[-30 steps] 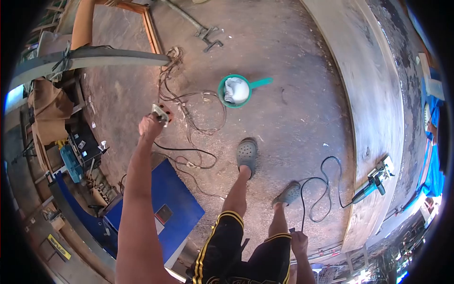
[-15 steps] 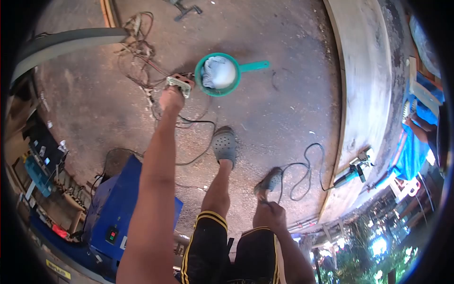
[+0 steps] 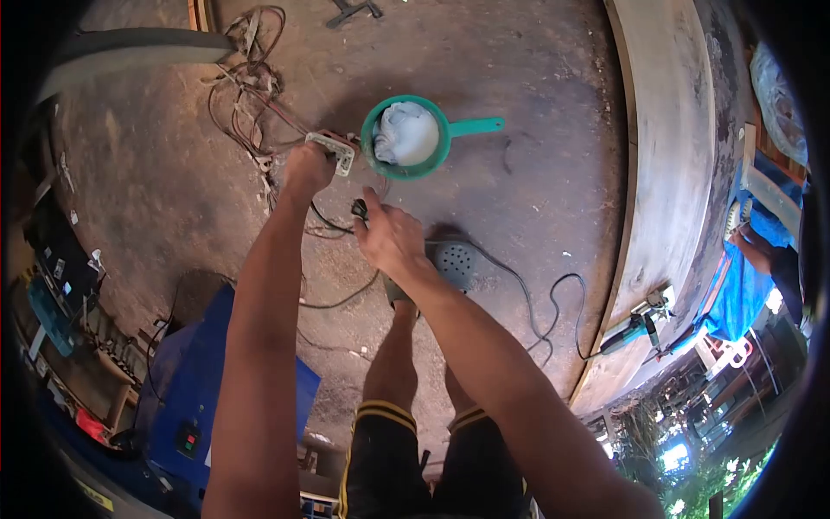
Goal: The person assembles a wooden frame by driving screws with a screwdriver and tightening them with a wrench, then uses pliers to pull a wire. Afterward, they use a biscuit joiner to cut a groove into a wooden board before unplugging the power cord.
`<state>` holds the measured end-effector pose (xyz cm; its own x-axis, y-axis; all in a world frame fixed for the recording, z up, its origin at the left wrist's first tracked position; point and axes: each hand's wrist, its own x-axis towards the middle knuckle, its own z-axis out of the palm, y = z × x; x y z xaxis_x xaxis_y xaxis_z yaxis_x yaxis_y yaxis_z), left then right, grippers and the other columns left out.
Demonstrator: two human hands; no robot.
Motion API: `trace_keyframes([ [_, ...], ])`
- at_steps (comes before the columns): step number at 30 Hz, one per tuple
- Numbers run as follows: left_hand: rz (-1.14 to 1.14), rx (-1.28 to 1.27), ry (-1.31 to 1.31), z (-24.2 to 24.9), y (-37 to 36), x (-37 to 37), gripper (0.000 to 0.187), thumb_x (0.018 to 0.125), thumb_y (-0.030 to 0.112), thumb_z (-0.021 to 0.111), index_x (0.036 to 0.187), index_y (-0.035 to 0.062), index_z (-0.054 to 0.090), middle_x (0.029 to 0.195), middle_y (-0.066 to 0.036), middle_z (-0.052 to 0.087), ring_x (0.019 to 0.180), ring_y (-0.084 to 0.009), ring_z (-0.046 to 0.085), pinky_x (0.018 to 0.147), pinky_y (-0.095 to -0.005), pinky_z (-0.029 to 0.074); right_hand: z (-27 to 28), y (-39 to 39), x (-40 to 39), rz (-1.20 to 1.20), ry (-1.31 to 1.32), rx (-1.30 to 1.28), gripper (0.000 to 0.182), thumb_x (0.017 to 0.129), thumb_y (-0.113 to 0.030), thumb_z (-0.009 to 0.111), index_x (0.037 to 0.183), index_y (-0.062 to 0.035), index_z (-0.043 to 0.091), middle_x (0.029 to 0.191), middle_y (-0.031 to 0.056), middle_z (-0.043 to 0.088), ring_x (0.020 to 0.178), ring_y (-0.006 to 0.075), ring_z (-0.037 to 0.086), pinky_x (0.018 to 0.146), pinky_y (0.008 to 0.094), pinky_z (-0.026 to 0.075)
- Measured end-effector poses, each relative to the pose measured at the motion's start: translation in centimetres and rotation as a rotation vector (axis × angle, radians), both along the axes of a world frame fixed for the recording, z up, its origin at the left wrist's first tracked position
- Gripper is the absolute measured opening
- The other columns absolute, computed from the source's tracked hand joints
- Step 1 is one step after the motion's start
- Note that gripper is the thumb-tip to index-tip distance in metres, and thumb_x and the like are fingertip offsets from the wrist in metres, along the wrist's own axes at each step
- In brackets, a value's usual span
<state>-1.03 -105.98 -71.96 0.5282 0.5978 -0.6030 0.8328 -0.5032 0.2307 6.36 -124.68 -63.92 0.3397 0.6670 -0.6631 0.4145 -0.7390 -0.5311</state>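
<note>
My left hand (image 3: 309,168) is closed around a pale extension socket (image 3: 340,156) just left of a green dipper (image 3: 444,154). White liquid and a crumpled pale cloth (image 3: 394,128) fill the dipper. Below it, my right hand (image 3: 392,238) pinches a dark plug (image 3: 359,208) between thumb and fingers, apart from the socket. A black cord (image 3: 510,270) runs from near my right hand toward a teal power tool (image 3: 628,334) lying on the wooden board at right.
Tangled cords (image 3: 251,104) lie at upper left. A long wooden board (image 3: 666,164) stretches along the right. Beside my left arm stands a blue machine (image 3: 197,372). Another person's hand (image 3: 757,249) is at far right, near a blue tarp (image 3: 735,298).
My right hand has come up from beside my right foot to below the dipper, bringing the plug and cord. My left hand still holds the socket. My right foot has moved nearer the left.
</note>
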Motion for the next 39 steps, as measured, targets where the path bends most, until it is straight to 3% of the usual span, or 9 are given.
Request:
trace_keyframes([
  [6, 0.037, -0.030, -0.111, -3.4, 1.7, -3.2, 0.027, 0.079, 0.033, 0.076, 0.097, 0.0131, 0.079, 0.090, -0.018, 0.074, 0.087, -0.0377, 0.072, 0.079, -0.0455, 0.057, -8.2, 6.2, -1.9, 0.140, -0.208, 0.125, 0.078, 0.089, -0.033, 0.067, 0.155, -0.0128, 0.029, 0.097, 0.0183, 0.073, 0.088, 0.0413, 0.071, 0.080, 0.0531, 0.054],
  [11, -0.046, -0.016, -0.008, -4.1, 3.0, -3.3, 0.031, 0.078, 0.039, 0.075, 0.091, 0.0119, 0.079, 0.088, -0.019, 0.073, 0.085, -0.0372, 0.072, 0.078, -0.0450, 0.058, -11.1, 9.3, -2.0, 0.199, -0.062, -0.182, 0.090, 0.091, -0.030, 0.064, 0.162, -0.0324, 0.009, 0.105, 0.0202, 0.072, 0.096, 0.0390, 0.071, 0.087, 0.0523, 0.054],
  [16, 0.014, -0.009, 0.060, -3.5, 2.8, -2.5, 0.034, 0.078, 0.038, 0.074, 0.083, 0.0046, 0.077, 0.085, -0.024, 0.071, 0.087, -0.0396, 0.071, 0.081, -0.0466, 0.057, -12.0, 8.9, -3.1, 0.319, -0.141, -0.184, 0.078, 0.093, -0.014, 0.053, 0.162, -0.0236, 0.016, 0.105, 0.0209, 0.073, 0.098, 0.0374, 0.072, 0.085, 0.0484, 0.057],
  [17, -0.043, -0.192, 0.160, 1.0, 4.0, -1.1, 0.041, 0.087, 0.033, 0.067, 0.106, -0.0039, 0.069, 0.108, -0.027, 0.070, 0.107, -0.0402, 0.068, 0.091, -0.0455, 0.056, -12.4, 8.9, -3.3, 0.318, -0.144, -0.169, 0.079, 0.093, -0.015, 0.054, 0.161, -0.0197, 0.016, 0.105, 0.0212, 0.073, 0.098, 0.0382, 0.072, 0.086, 0.0484, 0.057],
  [18, -0.033, -0.188, 0.159, 2.1, 4.5, -1.9, 0.041, 0.087, 0.033, 0.067, 0.106, -0.0039, 0.069, 0.108, -0.027, 0.070, 0.107, -0.0402, 0.068, 0.091, -0.0455, 0.056, -12.3, 9.4, -3.1, 0.312, -0.160, -0.141, 0.079, 0.092, -0.015, 0.055, 0.161, -0.0159, 0.016, 0.104, 0.0215, 0.073, 0.099, 0.0390, 0.071, 0.086, 0.0484, 0.057],
  [24, 0.429, -0.112, 0.364, 5.0, 4.3, -15.2, 0.047, 0.087, 0.029, 0.070, 0.125, 0.0016, 0.062, 0.116, -0.025, 0.069, 0.108, -0.0401, 0.067, 0.094, -0.0478, 0.054, -10.2, 9.0, -2.4, 0.193, -0.150, -0.113, 0.050, 0.094, -0.027, 0.064, 0.132, 0.0000, 0.046, 0.103, 0.0273, 0.069, 0.096, 0.0461, 0.068, 0.085, 0.0525, 0.054],
  [26, 0.500, 0.067, 0.201, 3.3, -1.2, -21.5, 0.064, 0.088, 0.032, 0.071, 0.138, -0.0007, 0.048, 0.127, -0.030, 0.062, 0.115, -0.0416, 0.063, 0.097, -0.0470, 0.052, -12.2, 6.7, -2.3, 0.195, -0.280, 0.212, 0.042, 0.093, -0.025, 0.065, 0.122, 0.0023, 0.052, 0.105, 0.0278, 0.068, 0.096, 0.0464, 0.067, 0.083, 0.0534, 0.054],
  [32, 1.435, 0.156, -0.264, 5.5, -16.2, -24.5, 0.084, 0.092, 0.031, 0.070, 0.151, -0.0112, 0.027, 0.146, -0.032, 0.047, 0.116, -0.0342, 0.063, 0.099, -0.0402, 0.049, -9.4, 8.5, -1.3, 0.377, -0.294, 0.135, 0.028, 0.093, -0.024, 0.064, 0.096, 0.0034, 0.068, 0.093, 0.0282, 0.069, 0.088, 0.0463, 0.069, 0.077, 0.0538, 0.054],
  [39, 1.687, -0.571, -0.610, 21.8, -25.8, -14.9, 0.070, 0.092, 0.011, 0.071, 0.150, -0.0048, 0.034, 0.144, -0.022, 0.049, 0.122, -0.0288, 0.058, 0.099, -0.0371, 0.050, -8.7, 11.4, -2.9, 0.511, -0.459, 0.075, 0.027, 0.091, -0.021, 0.056, 0.089, -0.0041, 0.076, 0.090, 0.0220, 0.072, 0.089, 0.0399, 0.071, 0.082, 0.0495, 0.056],
])
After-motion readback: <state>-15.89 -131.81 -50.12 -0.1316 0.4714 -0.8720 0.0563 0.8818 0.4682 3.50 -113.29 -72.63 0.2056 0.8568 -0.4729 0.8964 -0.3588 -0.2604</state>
